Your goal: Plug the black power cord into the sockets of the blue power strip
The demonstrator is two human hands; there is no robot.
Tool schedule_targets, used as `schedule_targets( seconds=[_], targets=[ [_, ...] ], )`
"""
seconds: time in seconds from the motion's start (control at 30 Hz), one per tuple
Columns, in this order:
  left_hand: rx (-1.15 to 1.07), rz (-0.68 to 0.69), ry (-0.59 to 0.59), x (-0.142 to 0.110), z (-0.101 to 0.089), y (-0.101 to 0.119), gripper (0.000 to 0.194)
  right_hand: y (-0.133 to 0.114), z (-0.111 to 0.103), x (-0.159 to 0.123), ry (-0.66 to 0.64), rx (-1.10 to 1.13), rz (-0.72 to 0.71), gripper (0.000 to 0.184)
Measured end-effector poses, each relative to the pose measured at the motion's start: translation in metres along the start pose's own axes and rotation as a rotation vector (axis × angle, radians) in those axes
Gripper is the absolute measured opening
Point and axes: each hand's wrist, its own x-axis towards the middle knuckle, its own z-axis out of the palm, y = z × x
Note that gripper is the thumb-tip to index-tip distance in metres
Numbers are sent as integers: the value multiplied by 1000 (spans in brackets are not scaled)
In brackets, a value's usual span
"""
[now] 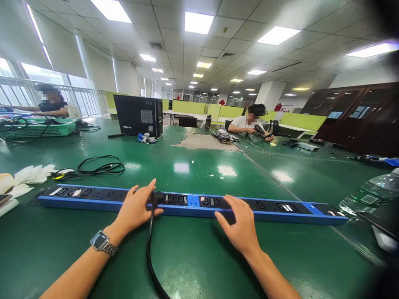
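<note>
A long blue and black power strip (218, 211) lies across the green table in front of me. Rows of black sockets run along its top, with a few blue socket blocks among them. A black plug (158, 197) sits in a socket left of the middle, and its thick black cable (150, 253) runs down toward me. My left hand (137, 205) is over the strip beside the plug, thumb and index finger spread around it. Near the strip's middle, my right hand (238, 220) hovers at or touches its edge, thumb and fingers apart.
A coiled black cable (101, 166) and white tissues (33, 179) lie at left. Behind stand a black computer case (134, 115) and a green basket (46, 128). A plastic bottle (370, 193) lies at right. One person (246, 124) works across the table, another (52, 106) far left.
</note>
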Motion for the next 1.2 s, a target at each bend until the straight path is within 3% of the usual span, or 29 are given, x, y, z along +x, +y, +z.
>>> schedule_targets(
  seconds=[0.13,0.27,0.4,0.47,0.63,0.77,0.87,0.97,1.07,1.2],
  targets=[
    [87,6,5,-5,3,1,83,-71,15,17,-66,166,-151,30],
    [127,-32,44,-7,3,3,75,-134,50,38,-194,201,-141,41],
    [112,-57,39,-7,3,4,71,-161,80,53,-296,233,-112,33],
    [101,-68,31,-6,3,4,71,-161,84,58,-255,301,-84,28],
    [91,-71,30,-6,3,2,78,-128,59,72,123,402,28,33],
    [89,-60,37,-7,3,2,80,-62,25,66,288,316,132,42],
    [90,-60,30,-7,2,3,79,-4,6,46,246,253,286,43],
    [91,-55,32,-8,2,4,78,35,-3,25,151,201,377,40],
    [94,-49,45,-8,2,3,76,45,-4,16,51,189,290,38],
    [108,-58,34,-7,1,3,74,37,-4,19,-30,149,128,36]
  ],
)
